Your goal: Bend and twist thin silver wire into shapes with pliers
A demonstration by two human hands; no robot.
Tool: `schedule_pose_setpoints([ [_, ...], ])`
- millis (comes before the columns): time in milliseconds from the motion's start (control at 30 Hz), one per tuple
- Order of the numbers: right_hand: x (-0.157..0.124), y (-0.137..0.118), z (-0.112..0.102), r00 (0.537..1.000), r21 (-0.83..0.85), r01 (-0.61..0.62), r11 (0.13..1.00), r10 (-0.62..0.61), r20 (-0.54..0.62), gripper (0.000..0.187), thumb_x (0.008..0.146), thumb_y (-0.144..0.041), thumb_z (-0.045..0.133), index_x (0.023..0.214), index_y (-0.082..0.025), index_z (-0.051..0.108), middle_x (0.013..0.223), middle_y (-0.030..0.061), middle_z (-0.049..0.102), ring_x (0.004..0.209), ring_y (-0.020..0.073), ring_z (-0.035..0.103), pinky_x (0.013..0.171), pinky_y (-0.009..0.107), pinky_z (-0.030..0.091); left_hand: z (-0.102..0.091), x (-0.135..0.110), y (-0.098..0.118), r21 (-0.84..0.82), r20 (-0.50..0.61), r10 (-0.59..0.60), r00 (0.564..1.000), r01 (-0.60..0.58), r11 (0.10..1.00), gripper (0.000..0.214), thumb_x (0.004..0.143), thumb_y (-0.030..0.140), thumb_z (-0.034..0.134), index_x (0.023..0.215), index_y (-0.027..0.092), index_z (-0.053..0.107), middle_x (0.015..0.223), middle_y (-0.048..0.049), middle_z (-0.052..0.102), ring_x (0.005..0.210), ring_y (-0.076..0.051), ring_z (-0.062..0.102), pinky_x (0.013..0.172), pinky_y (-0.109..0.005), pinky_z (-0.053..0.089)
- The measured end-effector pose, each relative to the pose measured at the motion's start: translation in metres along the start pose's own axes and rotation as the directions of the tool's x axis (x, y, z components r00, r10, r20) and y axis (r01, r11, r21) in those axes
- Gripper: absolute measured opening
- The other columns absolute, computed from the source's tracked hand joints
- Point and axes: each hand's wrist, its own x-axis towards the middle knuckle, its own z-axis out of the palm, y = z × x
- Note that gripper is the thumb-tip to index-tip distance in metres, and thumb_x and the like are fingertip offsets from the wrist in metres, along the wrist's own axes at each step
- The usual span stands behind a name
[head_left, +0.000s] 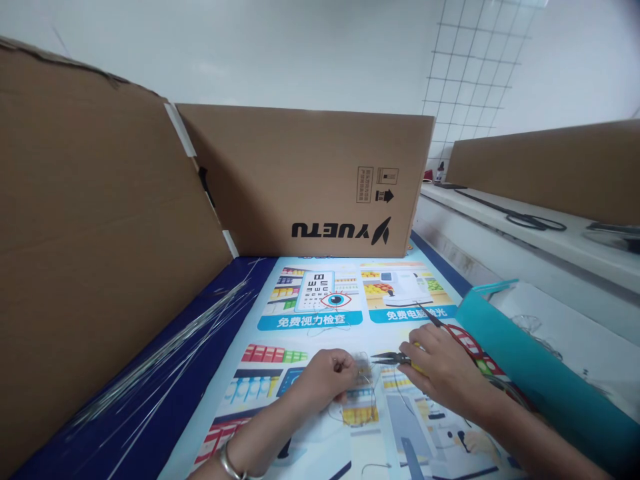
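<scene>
My left hand [327, 377] is closed, its fingertips pinching a thin bent wire [374, 397] that loops down over the printed sheet. My right hand [443, 363] grips needle-nose pliers [393, 359] with a yellow handle. Their dark jaws point left, close to the wire at my left fingertips; whether they touch it I cannot tell. Just beyond my right hand are red-handled scissors [463, 339], partly hidden by the hand. A small, see-through squarish piece [363, 370] shows beside my left fingers, too blurred to name.
Long thin wires [175, 363] lie in a bundle on the blue surface at left. Cardboard panels [310, 177] stand behind and left. A teal-sided box [540, 373] with wire pieces is at right. Black scissors [530, 220] rest on the white ledge [480, 207].
</scene>
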Motion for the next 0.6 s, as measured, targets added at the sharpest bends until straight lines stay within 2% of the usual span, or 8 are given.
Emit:
schedule_pose_setpoints([
  [167,0.003,-0.001,-0.002,0.998,0.003,0.062,0.998,-0.062,0.003,0.018,0.085,-0.031,0.050,0.092,-0.019,0.060,0.091,0.0085,0.055,0.088,0.0232,0.047,0.076,0.037,0.035,0.000,-0.002,0.000,0.008,0.059,-0.012,0.998,0.012,1.000,0.011,0.068,0.023,0.052,0.058,0.018,0.051,0.039,0.0055,0.047,0.036,-0.008,0.042,0.039,-0.019,0.029],
  [367,-0.002,0.008,-0.014,0.993,0.012,0.033,0.999,-0.031,-0.117,0.020,0.085,-0.031,0.049,0.096,-0.018,0.060,0.090,0.0090,0.055,0.086,0.0222,0.047,0.076,0.037,0.035,0.002,0.000,-0.001,0.019,0.048,-0.017,0.999,0.016,1.000,0.010,0.066,0.022,0.051,0.057,0.017,0.050,0.043,0.0055,0.046,0.037,-0.009,0.045,0.039,-0.019,0.030],
  [500,-0.002,-0.009,-0.017,0.999,0.019,0.045,0.999,-0.045,0.007,0.013,0.082,-0.030,0.053,0.084,-0.019,0.060,0.083,0.0061,0.055,0.081,0.0206,0.046,0.070,0.034,0.033,0.003,0.000,0.002,0.037,-0.001,-0.025,1.000,0.025,0.999,0.010,0.067,0.023,0.049,0.059,0.017,0.051,0.042,0.0059,0.045,0.036,-0.008,0.043,0.040,-0.020,0.030],
  [600,0.002,-0.022,-0.012,0.998,-0.068,0.018,0.998,-0.013,0.067,0.012,0.083,-0.027,0.051,0.078,-0.019,0.058,0.079,0.0057,0.053,0.079,0.0212,0.044,0.069,0.035,0.031,0.004,-0.001,0.006,0.042,-0.022,-0.029,0.999,0.030,0.999,0.009,0.067,0.022,0.048,0.060,0.017,0.050,0.042,0.0068,0.043,0.036,-0.008,0.043,0.041,-0.019,0.030],
])
